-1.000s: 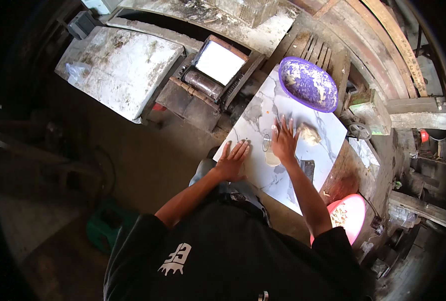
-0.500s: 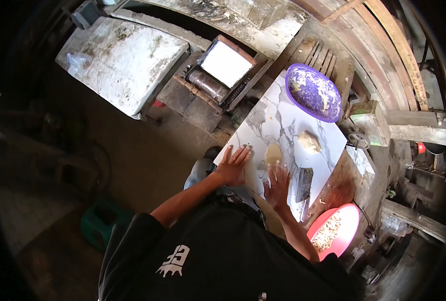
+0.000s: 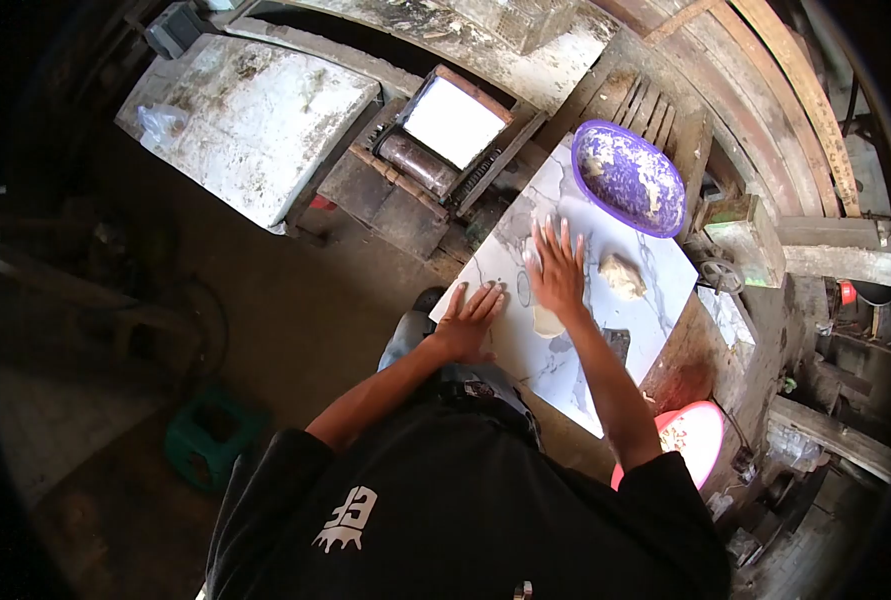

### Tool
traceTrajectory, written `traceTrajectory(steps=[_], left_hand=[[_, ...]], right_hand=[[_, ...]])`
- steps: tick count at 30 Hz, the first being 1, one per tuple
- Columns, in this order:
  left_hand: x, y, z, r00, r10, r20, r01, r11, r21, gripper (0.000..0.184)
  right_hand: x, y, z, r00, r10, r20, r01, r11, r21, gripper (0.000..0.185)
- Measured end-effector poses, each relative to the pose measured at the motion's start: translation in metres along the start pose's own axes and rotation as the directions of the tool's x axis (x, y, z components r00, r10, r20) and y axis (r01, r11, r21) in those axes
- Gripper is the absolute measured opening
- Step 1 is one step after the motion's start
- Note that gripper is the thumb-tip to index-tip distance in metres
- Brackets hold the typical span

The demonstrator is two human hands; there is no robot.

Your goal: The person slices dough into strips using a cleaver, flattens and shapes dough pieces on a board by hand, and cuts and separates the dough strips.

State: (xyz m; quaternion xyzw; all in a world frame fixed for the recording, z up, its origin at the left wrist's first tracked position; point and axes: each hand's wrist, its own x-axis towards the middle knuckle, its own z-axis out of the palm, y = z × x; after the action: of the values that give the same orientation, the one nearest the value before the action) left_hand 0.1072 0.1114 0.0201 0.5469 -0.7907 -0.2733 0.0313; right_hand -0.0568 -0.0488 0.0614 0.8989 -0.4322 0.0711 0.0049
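A person in a black shirt (image 3: pixel 465 510) sits or stands at the near end of a marble-patterned table (image 3: pixel 565 385). The green stool (image 3: pixel 210 440) is on the floor, well apart from the table's left side. Off the table's near right side is a pink basin (image 3: pixel 703 440) with pale bits in it, partly hidden by the right sleeve.

The left hand (image 3: pixel 470 320) lies palm down at the table's left edge, fingers spread, gripping nothing. The dark blade (image 3: pixel 616 343) lies on the table, partly behind the right forearm. The flat dough (image 3: pixel 544 322) is on the table's middle, partly covered by the right wrist; whether they touch I cannot tell. The right hand (image 3: pixel 559 270) reaches past it over the table, palm down, fingers straight and apart, clamped on nothing.

Toward the table's right edge lies the dough lump (image 3: pixel 622 278). A purple basin (image 3: pixel 617 190), smeared with pale residue, sits at the table's far end. Beyond the table's left edge stands a roller machine (image 3: pixel 413 165).
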Motion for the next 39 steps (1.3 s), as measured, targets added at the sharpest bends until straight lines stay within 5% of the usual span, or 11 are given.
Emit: traceTrajectory(steps=[2,6,10,14,16,21,24,25,27,33,39], left_hand=[[0.001,0.000,-0.003,1.000,-0.001,0.021,0.002,1.000,-0.021,0.114],[0.002,-0.004,0.001,1.000,0.019,0.021,-0.018,0.998,-0.053,0.115],[0.005,-0.004,-0.001,0.998,0.038,0.055,-0.035,0.998,-0.056,0.116],[0.006,-0.008,0.004,0.996,0.055,0.065,-0.054,0.998,-0.016,0.119],[0.006,-0.011,0.006,0.994,0.088,0.059,-0.088,0.996,0.001,0.120],[0.008,-0.010,-0.003,0.987,0.062,0.150,-0.062,0.998,0.000,0.120],[0.014,-0.011,-0.009,0.959,0.049,0.279,-0.063,0.997,0.043,0.120],[0.015,-0.013,-0.008,0.953,0.070,0.295,-0.092,0.994,0.058,0.120],[0.018,-0.016,-0.004,0.942,0.060,0.329,-0.078,0.996,0.042,0.121],[0.025,-0.015,-0.006,0.909,0.041,0.414,-0.088,0.992,0.095,0.126],[0.029,-0.010,-0.015,0.886,0.006,0.463,-0.084,0.985,0.148,0.131]], right_hand=[[-0.045,-0.008,-0.014,0.998,-0.062,0.030,0.060,0.997,0.052,0.052],[-0.137,-0.029,-0.042,0.991,0.101,0.089,-0.122,0.955,0.272,0.055],[-0.164,-0.056,-0.042,0.947,0.273,0.170,-0.300,0.941,0.159,0.060],[-0.112,-0.042,-0.010,0.927,0.376,-0.019,-0.374,0.926,0.050,0.056],[-0.064,-0.017,0.001,0.940,0.330,-0.087,-0.335,0.941,-0.054,0.050],[0.014,0.013,0.014,0.939,0.328,-0.105,-0.325,0.945,0.046,0.053],[0.002,0.010,0.001,0.992,0.079,-0.103,-0.077,0.997,0.021,0.056],[-0.015,0.008,-0.005,0.987,0.114,-0.111,-0.112,0.993,0.022,0.056],[-0.060,0.006,-0.019,0.987,0.110,0.119,-0.118,0.991,0.064,0.057],[-0.178,-0.012,-0.053,0.949,0.264,0.170,-0.303,0.914,0.269,0.058],[-0.161,-0.012,-0.036,0.962,0.253,0.106,-0.273,0.927,0.257,0.056]])
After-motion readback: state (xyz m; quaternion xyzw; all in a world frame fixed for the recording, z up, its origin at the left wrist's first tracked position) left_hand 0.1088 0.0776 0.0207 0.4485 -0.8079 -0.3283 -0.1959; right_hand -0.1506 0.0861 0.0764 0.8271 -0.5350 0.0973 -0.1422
